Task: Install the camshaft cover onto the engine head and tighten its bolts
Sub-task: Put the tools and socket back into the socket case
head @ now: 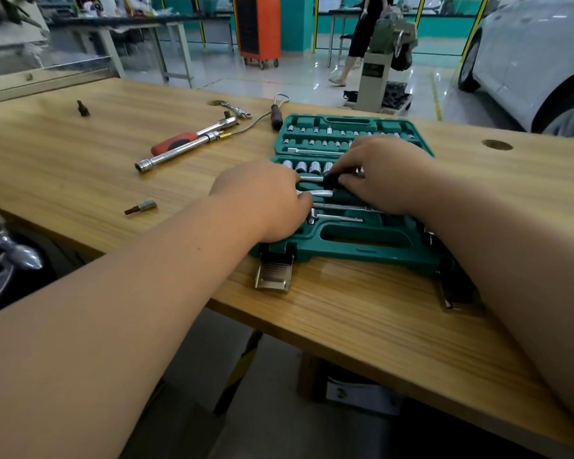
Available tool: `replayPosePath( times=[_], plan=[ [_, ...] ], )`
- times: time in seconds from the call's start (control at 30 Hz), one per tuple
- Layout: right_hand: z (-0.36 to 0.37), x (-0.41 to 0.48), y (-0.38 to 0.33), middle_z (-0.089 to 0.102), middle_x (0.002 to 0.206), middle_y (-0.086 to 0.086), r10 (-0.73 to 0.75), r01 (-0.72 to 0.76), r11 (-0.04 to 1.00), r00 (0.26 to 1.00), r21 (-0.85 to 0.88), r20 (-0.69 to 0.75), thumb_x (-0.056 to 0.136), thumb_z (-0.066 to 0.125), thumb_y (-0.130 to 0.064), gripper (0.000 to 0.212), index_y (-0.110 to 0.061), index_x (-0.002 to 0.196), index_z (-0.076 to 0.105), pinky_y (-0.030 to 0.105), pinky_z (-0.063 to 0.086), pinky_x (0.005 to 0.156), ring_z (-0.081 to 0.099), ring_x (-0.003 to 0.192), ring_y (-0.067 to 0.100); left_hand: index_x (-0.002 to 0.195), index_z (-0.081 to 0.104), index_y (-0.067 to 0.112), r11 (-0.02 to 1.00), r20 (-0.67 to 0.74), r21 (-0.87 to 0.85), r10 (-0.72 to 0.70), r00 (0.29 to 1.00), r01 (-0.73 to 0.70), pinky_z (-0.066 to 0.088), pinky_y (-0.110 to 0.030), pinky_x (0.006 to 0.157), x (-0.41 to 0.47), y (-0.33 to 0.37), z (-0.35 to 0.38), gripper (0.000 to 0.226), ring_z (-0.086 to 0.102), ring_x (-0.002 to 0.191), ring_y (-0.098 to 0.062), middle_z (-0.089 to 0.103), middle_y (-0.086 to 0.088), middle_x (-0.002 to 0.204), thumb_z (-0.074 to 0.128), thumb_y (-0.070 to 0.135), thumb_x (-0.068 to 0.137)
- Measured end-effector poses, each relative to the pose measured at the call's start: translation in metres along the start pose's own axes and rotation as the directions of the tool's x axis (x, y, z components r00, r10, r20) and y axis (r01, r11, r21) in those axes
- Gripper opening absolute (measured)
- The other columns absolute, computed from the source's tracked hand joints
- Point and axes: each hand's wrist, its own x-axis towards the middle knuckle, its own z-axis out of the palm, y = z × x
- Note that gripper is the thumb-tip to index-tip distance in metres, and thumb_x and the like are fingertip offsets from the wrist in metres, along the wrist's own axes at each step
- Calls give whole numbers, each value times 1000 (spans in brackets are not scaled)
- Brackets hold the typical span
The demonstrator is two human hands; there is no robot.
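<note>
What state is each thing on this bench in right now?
Socket case: open, flat on the bench.
Case latch: undone, hanging forward.
Red-handled ratchet: lying loose, untouched.
Loose bit socket: on its side.
Left hand: inside the case.
Right hand: gripping a black-handled tool.

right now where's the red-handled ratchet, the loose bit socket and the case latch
red-handled ratchet [174,143]: head view, on its red grip
loose bit socket [145,205]: head view, on its silver body
case latch [273,274]: head view, on its metal flap
</note>
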Motion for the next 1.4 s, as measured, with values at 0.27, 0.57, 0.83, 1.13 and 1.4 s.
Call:
replayPosePath(
  times=[0.27,0.57,0.83,1.13,1.4],
  plan=[
    [-1,4,-6,61,110,0,99,-105,990,992,89,74,92,50,-15,29,-27,110,70,39,49,88,55,100,25,122,56,26,1000,11,-22,-12,1000,13,33,-26,47,7,5,-1,45,52,78,-18,55,-1,93,32,51,94],
    [-11,-8,-45,60,95,-11,-104,125,938,991,323,-83,87,60,-46,35,-25,113,50,19,44,66,57,80,5,84,52,15,-140,320,-946,-267,909,292,37,-22,48,10,-2,-28,16,38,49,-11,50,-2,80,38,16,92],
    [-20,4,-58,67,90,-2,-215,228,955,973,189,-86,93,60,-30,18,-23,105,72,33,47,73,58,83,19,75,59,-8,-640,449,-684,11,893,352,42,-17,37,-3,-5,-31,45,54,43,-17,57,-14,59,16,-9,89],
    [-26,40,-65,66,83,-4,-215,240,959,963,151,-164,94,58,-32,19,-17,89,69,28,51,71,60,76,12,93,59,2,-716,423,-651,-66,903,252,60,-31,62,3,-11,-19,30,70,65,-17,69,-9,72,29,0,97],
    [-15,120,1,70,69,5,203,-237,945,965,224,163,96,59,-28,28,-2,87,66,28,56,64,63,51,11,108,61,25,488,-101,-846,-542,834,215,39,-22,79,8,-36,35,21,51,97,-8,59,6,107,48,23,92]
  ],
)
